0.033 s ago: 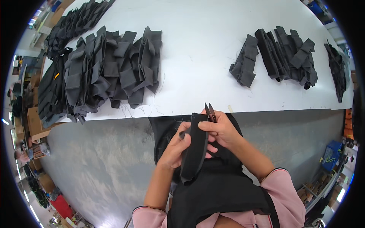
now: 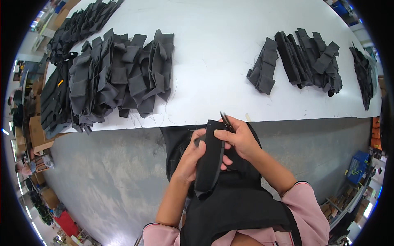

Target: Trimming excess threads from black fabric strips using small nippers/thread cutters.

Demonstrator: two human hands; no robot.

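Note:
In front of my chest, both hands hold up a long black fabric piece (image 2: 207,162). My left hand (image 2: 189,159) grips its left edge, thumb on the front. My right hand (image 2: 243,140) rests on the piece's upper right corner and holds small dark thread snips (image 2: 225,120), blades pointing up toward the white table (image 2: 213,45). The lower end of the piece hangs over a black apron on my lap.
A big stack of folded black fabric pieces (image 2: 119,78) lies on the table's left, with more (image 2: 78,24) behind it. A smaller pile (image 2: 305,59) lies at the right and another (image 2: 363,74) at the far right edge. Grey floor and cardboard boxes (image 2: 35,131) lie to the left.

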